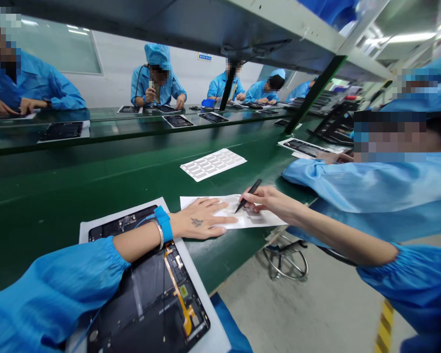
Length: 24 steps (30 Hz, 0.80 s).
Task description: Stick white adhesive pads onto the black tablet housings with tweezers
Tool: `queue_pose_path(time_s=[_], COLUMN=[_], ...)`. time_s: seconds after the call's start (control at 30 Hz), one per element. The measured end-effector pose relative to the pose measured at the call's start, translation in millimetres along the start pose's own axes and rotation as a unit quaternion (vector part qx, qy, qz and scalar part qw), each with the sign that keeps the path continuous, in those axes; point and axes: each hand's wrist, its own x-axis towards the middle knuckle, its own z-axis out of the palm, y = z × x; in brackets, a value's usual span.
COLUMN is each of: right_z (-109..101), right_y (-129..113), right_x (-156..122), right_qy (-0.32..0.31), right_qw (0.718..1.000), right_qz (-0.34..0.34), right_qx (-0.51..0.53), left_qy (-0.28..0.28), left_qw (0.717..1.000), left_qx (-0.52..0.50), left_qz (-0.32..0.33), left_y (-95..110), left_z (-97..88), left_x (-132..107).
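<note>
My left hand [202,219] lies flat with its fingers spread, pressing on a white sheet [191,201] on the green bench. A blue strap and a silver bracelet circle that wrist. My right hand [260,197] pinches black tweezers [248,196], their tip pointing down at the sheet near the left fingers. Faint grey labels [255,215] show on the sheet beneath them. Under my left forearm, an opened tablet [154,289] with bare inner parts and an orange flex cable rests on a white backing; my arm covers part of it.
A stack of label sheets [213,164] lies farther back on the green bench [132,166]. Close on my right, a co-worker's blue sleeve [371,191] rests by another tablet [305,147]. Several people work across the bench. An overhead shelf [206,29] spans above; a stool [286,257] stands below.
</note>
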Motion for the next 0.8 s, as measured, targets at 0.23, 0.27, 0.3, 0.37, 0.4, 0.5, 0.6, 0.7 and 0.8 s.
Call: queue_pose_path(time_s=[0.23, 0.27, 0.3, 0.37, 0.4, 0.5, 0.6, 0.7, 0.8], right_z=[9, 11, 14, 20, 25, 50, 93, 144, 183], right_y=[-34, -42, -50, -60, -64, -71, -81, -93, -97], right_x=[-14, -16, -18, -21, -22, -20, -7, 16, 38], right_qy=[0.105, 0.124, 0.140, 0.174, 0.182, 0.164, 0.080, -0.013, -0.063], right_qw=[0.985, 0.980, 0.974, 0.966, 0.964, 0.966, 0.974, 0.975, 0.976], right_qz=[-0.085, -0.103, -0.112, -0.098, -0.084, -0.056, -0.083, -0.123, -0.130], right_qx=[0.103, 0.119, 0.135, 0.163, 0.173, 0.191, 0.194, 0.183, 0.166], left_qy=[0.023, 0.038, 0.060, 0.104, 0.117, 0.109, 0.080, 0.076, 0.112], left_qw=[0.998, 0.997, 0.994, 0.986, 0.981, 0.957, 0.939, 0.945, 0.955], left_qx=[0.052, 0.070, 0.090, 0.120, 0.130, 0.151, 0.174, 0.171, 0.141], left_qz=[0.004, 0.000, -0.009, -0.051, -0.088, -0.221, -0.286, -0.268, -0.235], left_y=[6, 5, 3, -4, -7, -11, -9, -9, -10], left_z=[-3.6, -8.5, -14.8, -30.5, -38.7, -56.0, -53.6, -38.0, -24.9], left_x=[-1, -6, -15, -44, -63, -129, -181, -204, -208])
